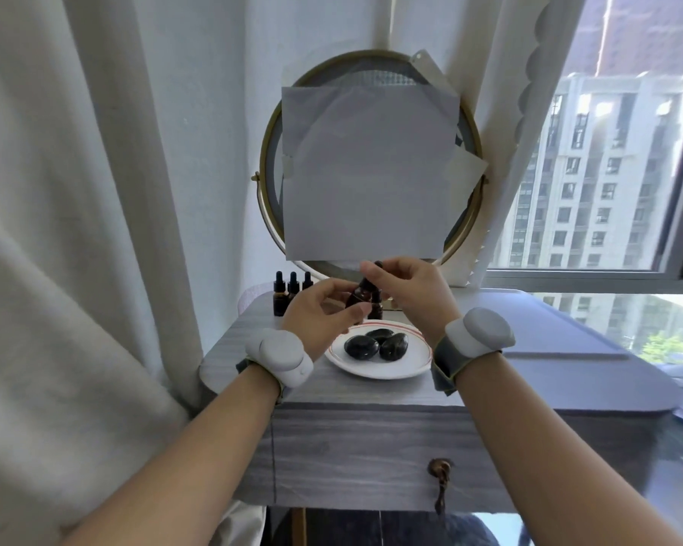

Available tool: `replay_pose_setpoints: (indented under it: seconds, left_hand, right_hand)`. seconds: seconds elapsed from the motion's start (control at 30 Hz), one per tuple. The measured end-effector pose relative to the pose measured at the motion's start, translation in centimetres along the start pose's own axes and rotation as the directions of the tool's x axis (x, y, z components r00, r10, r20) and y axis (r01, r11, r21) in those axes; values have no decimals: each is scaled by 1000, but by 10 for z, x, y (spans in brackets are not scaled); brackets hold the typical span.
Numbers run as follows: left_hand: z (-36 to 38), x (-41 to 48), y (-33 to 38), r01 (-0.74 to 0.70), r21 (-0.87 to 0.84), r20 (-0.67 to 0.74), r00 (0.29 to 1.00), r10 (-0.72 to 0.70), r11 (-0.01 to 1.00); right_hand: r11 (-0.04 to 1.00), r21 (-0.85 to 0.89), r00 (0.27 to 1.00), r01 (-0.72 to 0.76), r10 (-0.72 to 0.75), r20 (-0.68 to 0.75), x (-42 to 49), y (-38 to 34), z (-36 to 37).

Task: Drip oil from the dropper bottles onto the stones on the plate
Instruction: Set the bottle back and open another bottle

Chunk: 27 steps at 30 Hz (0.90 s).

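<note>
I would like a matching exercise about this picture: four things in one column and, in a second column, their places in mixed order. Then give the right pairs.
Things
1. black stones
2. paper sheet
3. three standing dropper bottles
4. amber dropper bottle

Places
A. held between the left hand and the right hand
B. on the white plate
C. at the back left of the table
D. over the round mirror

Pairs: 1-B, 2-D, 3-C, 4-A
</note>
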<state>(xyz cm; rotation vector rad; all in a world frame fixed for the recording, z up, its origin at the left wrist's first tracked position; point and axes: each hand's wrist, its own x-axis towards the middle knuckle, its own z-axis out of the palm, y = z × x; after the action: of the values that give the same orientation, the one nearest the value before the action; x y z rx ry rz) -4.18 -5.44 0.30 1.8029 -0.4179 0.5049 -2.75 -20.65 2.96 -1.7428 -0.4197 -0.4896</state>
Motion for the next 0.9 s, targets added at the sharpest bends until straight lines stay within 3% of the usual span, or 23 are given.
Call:
replay_pose_setpoints:
  seconds: [0.23,0.53,0.77,0.9]
  left_hand:
    - [-1,-19,-5,22,-15,-93,995,-24,1000]
    - [-11,-22,-17,24,40,-75,997,-21,999]
    - [-13,-22,-19,80,-139,28,997,-77,987]
    - [-14,-21,-20,55,-167,-29,998,-61,984]
  right_hand:
    - [995,88,999,-51,49,23,-19,2,5]
    - [998,-42,999,36,-34,35,-28,10,12]
    - [995,97,980,8,-27,197,-25,9,-1]
    - [991,132,990,-15,-4,141,-21,10,3]
